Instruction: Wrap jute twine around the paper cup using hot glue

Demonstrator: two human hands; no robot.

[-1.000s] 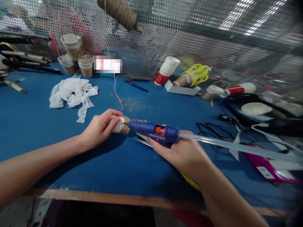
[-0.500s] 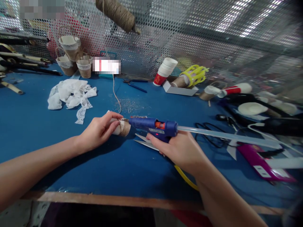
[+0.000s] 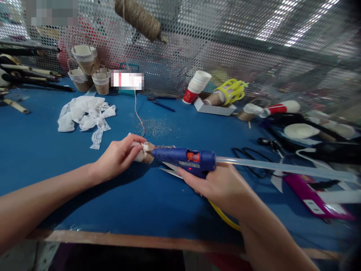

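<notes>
My left hand (image 3: 117, 154) is closed around a paper cup (image 3: 138, 157) lying on its side, partly wrapped in brown twine (image 3: 148, 157). My fingers cover much of the white cup. In my right hand (image 3: 218, 184) is a blue hot glue gun (image 3: 172, 156), with a long clear glue stick (image 3: 262, 166) sticking out of its back and a small red light lit. The gun's nozzle meets the twine-wrapped end of the cup; whether glue is coming out cannot be seen. Under the gun and my right hand lie scissors (image 3: 172, 173), mostly hidden, with a yellow handle.
A twine spool (image 3: 138, 20) hangs on the perforated metal screen, its strand running down toward the cup. White lace (image 3: 84, 111) lies left, with small twine baskets (image 3: 101, 82) behind. Stacked paper cups (image 3: 197, 86) stand at the back. Cables and a purple power strip (image 3: 307, 197) lie right.
The glue gun and my right hand have moved slightly right and down, the nozzle now lower on the twine. My left hand keeps its hold on the cup.
</notes>
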